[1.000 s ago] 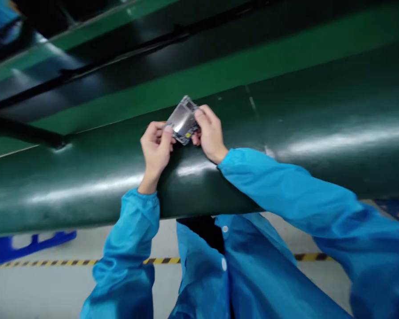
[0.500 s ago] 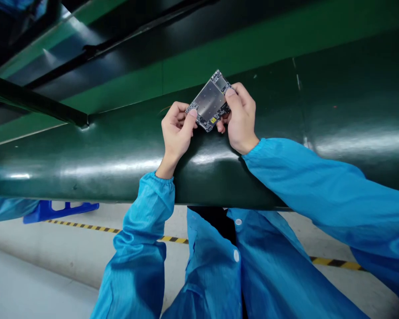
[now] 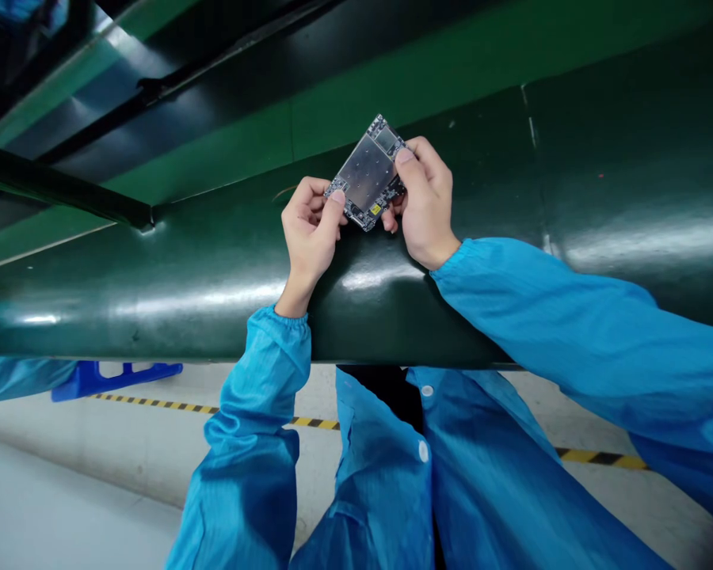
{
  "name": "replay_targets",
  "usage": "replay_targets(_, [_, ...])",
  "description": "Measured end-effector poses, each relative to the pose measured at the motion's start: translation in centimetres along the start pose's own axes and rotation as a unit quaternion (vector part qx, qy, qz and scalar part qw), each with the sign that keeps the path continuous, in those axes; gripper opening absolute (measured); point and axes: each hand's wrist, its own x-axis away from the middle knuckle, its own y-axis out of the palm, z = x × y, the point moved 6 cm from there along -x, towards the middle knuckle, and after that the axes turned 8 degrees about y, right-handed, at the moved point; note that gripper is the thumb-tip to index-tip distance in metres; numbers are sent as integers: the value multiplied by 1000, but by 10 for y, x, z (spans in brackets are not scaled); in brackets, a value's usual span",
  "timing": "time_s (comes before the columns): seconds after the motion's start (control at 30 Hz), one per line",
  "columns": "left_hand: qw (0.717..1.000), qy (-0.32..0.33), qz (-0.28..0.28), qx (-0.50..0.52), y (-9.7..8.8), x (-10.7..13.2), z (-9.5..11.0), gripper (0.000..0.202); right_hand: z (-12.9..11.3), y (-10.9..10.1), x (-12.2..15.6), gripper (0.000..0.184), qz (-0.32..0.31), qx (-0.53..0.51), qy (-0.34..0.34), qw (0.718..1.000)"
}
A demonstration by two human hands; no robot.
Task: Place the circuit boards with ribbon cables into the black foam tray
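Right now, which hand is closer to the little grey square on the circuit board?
Right. The right hand holds the circuit board with its thumb just beside the little grey square. The left hand holds the board's left corner, farther from the square.

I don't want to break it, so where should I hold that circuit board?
Probably take the circuit board by its left and right corners, pinching from either side, as the left hand and right hand do. It's thin and flat and sits slantwise, so those corners point toward the hands. Tiny parts crowd its edges, so go gently.
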Motion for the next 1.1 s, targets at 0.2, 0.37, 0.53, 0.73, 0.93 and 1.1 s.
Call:
replay_targets(0.2, [1000, 7, -1, -11, -1, 1, -1, 53, -2, 1, 0, 22, 3, -28, 3, 1000])
replay_targets(0.37, [1000, 4, -3, -8, 0, 0, 1, 49, 1, 1, 0, 27, 4, -17, 8, 1000])
replay_targets(0.53, [999, -3, -12, 49, 2, -3, 1, 44, 6, 0, 0, 40, 1, 11, 41, 999])
replay_targets(0.73, [993, 8, -61, 103, 8, -2, -7, 55, 13, -2, -6, 45, -4, -29, 71, 997])
replay_targets(0.93, [994, -1, -60, 95, 8, 1, -11, 65, 17, -1, -8, 41, -14, -64, 94, 993])
replay_targets(1.1, [991, -22, -39, 123, 6, -3, -6, 63, 10, 1, -6, 23, -2, -52, 129, 990])
